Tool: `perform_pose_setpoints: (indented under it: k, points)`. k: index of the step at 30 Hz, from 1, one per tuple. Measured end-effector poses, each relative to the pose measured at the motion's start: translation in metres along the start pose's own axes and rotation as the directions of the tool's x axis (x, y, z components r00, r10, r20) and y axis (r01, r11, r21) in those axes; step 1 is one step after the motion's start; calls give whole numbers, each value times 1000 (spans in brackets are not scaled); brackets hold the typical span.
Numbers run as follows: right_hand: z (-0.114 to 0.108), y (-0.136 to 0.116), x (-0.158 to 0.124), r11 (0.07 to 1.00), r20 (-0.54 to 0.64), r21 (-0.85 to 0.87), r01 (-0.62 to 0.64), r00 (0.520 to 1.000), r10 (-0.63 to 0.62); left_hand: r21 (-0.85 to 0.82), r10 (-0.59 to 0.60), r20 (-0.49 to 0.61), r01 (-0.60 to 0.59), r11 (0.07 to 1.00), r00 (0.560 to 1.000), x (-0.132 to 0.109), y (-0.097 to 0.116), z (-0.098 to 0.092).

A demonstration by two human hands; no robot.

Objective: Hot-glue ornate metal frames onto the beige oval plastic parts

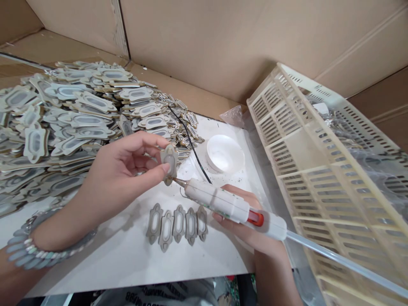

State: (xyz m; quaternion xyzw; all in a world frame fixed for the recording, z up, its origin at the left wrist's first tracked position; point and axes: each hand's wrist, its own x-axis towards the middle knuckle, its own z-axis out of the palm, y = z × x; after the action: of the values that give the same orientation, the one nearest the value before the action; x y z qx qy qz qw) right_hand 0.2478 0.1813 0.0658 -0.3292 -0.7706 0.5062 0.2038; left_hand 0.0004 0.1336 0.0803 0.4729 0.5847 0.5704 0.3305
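Note:
Between thumb and fingers, my left hand point(127, 165) pinches a small grey metal plate point(169, 160) with an oval middle, held upright above the table. My right hand point(245, 212) is wrapped round a white glue gun point(219, 199) with a red switch; its nozzle touches or nearly touches the plate's lower end. A clear glue stick point(338, 257) runs from the gun's back to the lower right. Below the hands, several similar plates point(179, 223) lie side by side in a row on the white table point(127, 259).
A large heap of plates point(89, 102) covers the table's left and back. A white bowl point(225, 154) stands behind the gun, beside a black cable point(196, 153). At the right is a slatted cream crate point(306, 170) with plastic bags inside. Cardboard walls point(197, 46) enclose the back.

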Motion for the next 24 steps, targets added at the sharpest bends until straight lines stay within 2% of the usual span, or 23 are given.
perform_pose_setpoints:
  k: [6, 20, 24]
  points:
    - [-2, 2, 1, 1000, 4, -8, 20, 1000, -20, 2, 18, 3, -18, 1000, 1000, -1, -2, 0]
    - [-2, 5, -1, 999, -60, -38, 20, 998, -22, 30, -22, -41, 23, 999, 999, 2, -4, -1]
    - [-2, 4, 0, 998, -114, -53, -35, 993, 29, 8, -18, -31, 19, 1000, 999, 3, -3, -1]
